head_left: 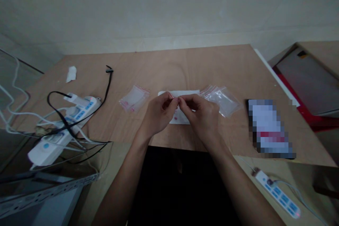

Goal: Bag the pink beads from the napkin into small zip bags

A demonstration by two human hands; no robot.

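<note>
My left hand [160,112] and my right hand [200,113] meet over a white sheet [182,119], fingertips pinched close together. Whatever sits between the fingertips is too small to name; a hint of red shows there. Small reddish bits [175,117] lie on the sheet just below the fingers. Left of my hands are small clear zip bags [135,98] with red edges and some reddish bits in or on them. More clear zip bags [224,101] lie beyond my right hand, touching or close to the sheet.
A white power strip [87,107] with plugs and tangled cables occupies the table's left side. A black cable [108,84] runs toward the back. A crumpled white paper [71,74] lies at back left. A phone [270,127] rests at right. Another power strip [277,192] is below the front edge.
</note>
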